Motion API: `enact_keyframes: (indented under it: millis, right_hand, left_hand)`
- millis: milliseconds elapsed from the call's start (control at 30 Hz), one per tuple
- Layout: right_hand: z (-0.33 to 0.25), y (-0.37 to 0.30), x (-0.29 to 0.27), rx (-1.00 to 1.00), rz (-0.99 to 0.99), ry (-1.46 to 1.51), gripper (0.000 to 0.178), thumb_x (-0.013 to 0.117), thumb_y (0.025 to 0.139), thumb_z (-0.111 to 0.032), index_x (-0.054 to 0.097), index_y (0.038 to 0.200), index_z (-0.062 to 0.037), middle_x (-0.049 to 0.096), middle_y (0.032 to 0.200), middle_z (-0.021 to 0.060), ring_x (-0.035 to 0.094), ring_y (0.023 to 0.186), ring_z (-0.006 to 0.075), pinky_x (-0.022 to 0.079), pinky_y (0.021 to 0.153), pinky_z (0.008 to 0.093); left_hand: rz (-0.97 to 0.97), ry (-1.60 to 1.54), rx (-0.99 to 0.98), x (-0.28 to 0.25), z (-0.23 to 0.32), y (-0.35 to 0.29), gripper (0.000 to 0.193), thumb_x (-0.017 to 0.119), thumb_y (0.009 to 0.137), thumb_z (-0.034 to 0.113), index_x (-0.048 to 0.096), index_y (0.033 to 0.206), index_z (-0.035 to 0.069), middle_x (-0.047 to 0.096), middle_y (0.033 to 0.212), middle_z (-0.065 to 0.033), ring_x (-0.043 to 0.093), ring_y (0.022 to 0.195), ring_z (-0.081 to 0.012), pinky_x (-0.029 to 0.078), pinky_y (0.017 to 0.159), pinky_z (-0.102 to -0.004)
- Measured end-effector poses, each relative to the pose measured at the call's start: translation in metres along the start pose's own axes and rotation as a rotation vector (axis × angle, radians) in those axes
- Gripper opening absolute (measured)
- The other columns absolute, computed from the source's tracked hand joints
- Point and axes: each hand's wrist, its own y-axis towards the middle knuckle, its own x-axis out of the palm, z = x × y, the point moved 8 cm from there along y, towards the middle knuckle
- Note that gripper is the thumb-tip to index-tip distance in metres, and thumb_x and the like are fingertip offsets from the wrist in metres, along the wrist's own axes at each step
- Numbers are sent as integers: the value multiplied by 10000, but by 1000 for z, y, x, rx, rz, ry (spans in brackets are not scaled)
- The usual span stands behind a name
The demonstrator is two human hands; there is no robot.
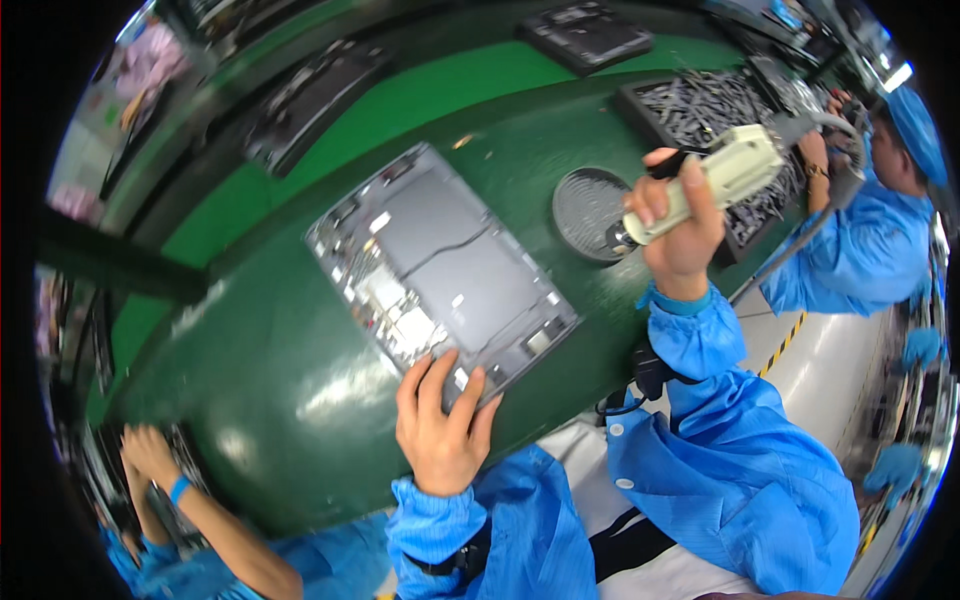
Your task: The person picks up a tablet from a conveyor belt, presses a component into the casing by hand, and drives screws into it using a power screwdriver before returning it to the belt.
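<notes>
An opened tablet-like device housing [465, 270] lies on the green bench, its dark grey inner side facing up. A circuit board and small parts run along its left side, and a dark cable crosses its middle. My left hand [440, 430] rests with spread fingers on the housing's near corner. In my right hand [685, 225] is a cream electric screwdriver [735, 175], gripped around its body. The screwdriver's front end points down-left, over the edge of a round ribbed dish [585, 205]. Whether a screw sits on the bit is too small to tell.
A black tray [735, 235] heaped with dark strip-like parts stands at the far right. Further dark housings [585, 38] lie on the green strip behind. A co-worker [860, 220] sits at the right; another person's hands [150, 455] work at the lower left. A grey cable trails beside my right arm.
</notes>
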Motion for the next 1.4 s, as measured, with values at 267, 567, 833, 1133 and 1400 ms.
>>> enact_keyframes:
  millis: [267, 567, 833, 1133, 1400]
  right_hand:
    - [10, 11, -14, -24, 33, -122, 303, 537, 905, -237, 559, 971, 58, 456, 570, 28, 461, 504, 131, 458, 568, 314]
    - [14, 11, -17, 46, 89, -156, 331, 617, 844, -221, 551, 950, 86, 462, 553, 35, 478, 494, 134, 480, 566, 310]
    - [17, 11, -15, 57, 96, -216, 325, 620, 838, -213, 541, 944, 85, 457, 555, 34, 474, 490, 135, 479, 552, 313]
    - [8, 7, -14, -33, 54, -125, 360, 509, 929, -280, 543, 994, 72, 399, 540, 0, 449, 504, 128, 464, 584, 312]
    - [3, -61, 78, 102, -428, 195, 542, 504, 902, -471, 499, 1045, 52, 435, 569, 0, 457, 520, 128, 442, 576, 312]
  left_hand:
    - [-78, 20, -62, 4, -2, 4, 367, 789, 620, 87, 685, 972, 75, 567, 1191, -144, 460, 1147, -387, 395, 953, -469]
    - [-99, 53, -47, 6, -1, 4, 384, 792, 615, 93, 686, 983, 78, 558, 1198, -151, 457, 1135, -388, 384, 951, -479]
    - [-90, 59, -45, 3, -2, 3, 400, 794, 606, 93, 686, 991, 80, 558, 1200, -156, 455, 1138, -390, 381, 956, -478]
    - [-55, 78, -80, -9, -10, -10, 482, 822, 591, 150, 668, 1041, 69, 546, 1216, -155, 461, 1129, -380, 417, 909, -451]
    - [43, 47, -116, -14, -23, -16, 463, 817, 582, 137, 675, 1015, 56, 567, 1185, -133, 481, 1112, -362, 478, 804, -395]
